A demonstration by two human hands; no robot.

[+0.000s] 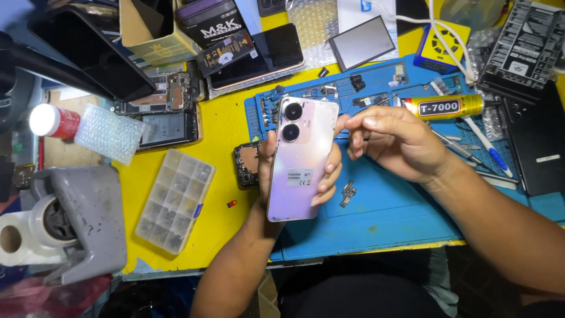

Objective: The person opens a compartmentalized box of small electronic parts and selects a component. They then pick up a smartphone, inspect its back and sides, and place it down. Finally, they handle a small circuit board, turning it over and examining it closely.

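phone [301, 159] sits in the left hand [294, 176] over the mat [400, 218], right hand [394, 144] just beside it, parts box [175, 200] off left (glue tube [447, 107] behind), 1 small part [348, 193] underneath.

The phone [301, 159] shines pinkish-lilac with black lenses. The mat [400, 206] is blue, the table [220, 126] yellow. The glue tube [450, 106] is yellow, black-lettered.

A yellow glue tube with black label [450, 106] lies at upper right; an open tan cardboard box [154, 32] and a black printed carton [219, 26] stand at top; a grey rectangular screen [361, 42] lies beside them
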